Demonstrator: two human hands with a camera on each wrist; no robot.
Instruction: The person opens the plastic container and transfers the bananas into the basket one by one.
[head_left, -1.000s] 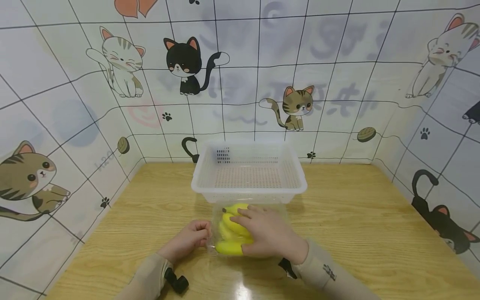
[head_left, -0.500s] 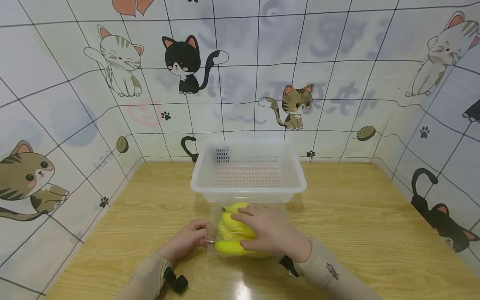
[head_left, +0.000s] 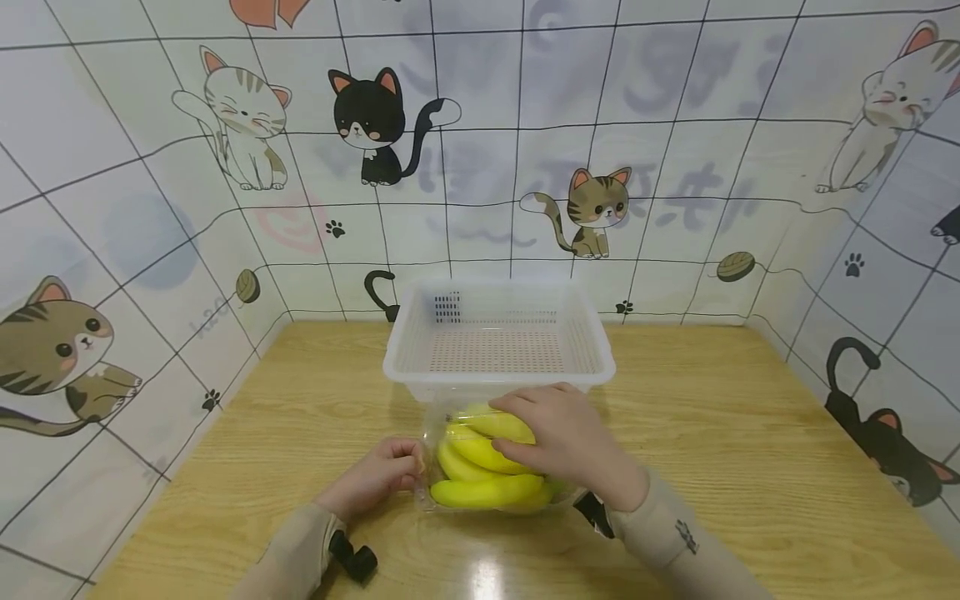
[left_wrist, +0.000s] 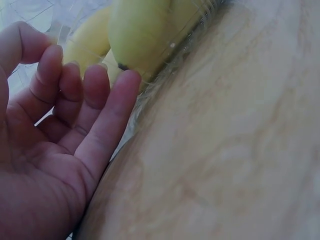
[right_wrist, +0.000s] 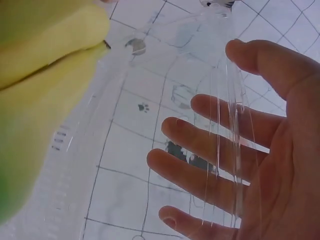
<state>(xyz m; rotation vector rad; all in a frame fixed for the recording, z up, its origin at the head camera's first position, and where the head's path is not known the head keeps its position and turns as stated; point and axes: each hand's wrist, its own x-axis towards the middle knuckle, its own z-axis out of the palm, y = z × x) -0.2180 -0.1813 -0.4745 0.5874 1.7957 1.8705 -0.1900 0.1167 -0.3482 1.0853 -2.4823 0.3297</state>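
In the head view we see yellow bananas (head_left: 483, 492) inside a clear plastic box (head_left: 434, 433) on the wooden desk (head_left: 697, 433), just in front of a white perforated basket (head_left: 498, 378). Our left hand (head_left: 381, 477) is at the box's left edge; the left wrist view adds what the head view hides, thumb and forefinger pinched together on the clear plastic, the other fingers (left_wrist: 111, 112) loosely bent beside a banana's dark tip. From above, our right hand (head_left: 566, 437) lies over the box's right part, its fingertips partly hard to make out. Only the right wrist view shows those fingers spread apart and nearly straight, seen through the clear plastic, plus a green tinge low on one banana. Whether box and basket touch, we cannot tell.
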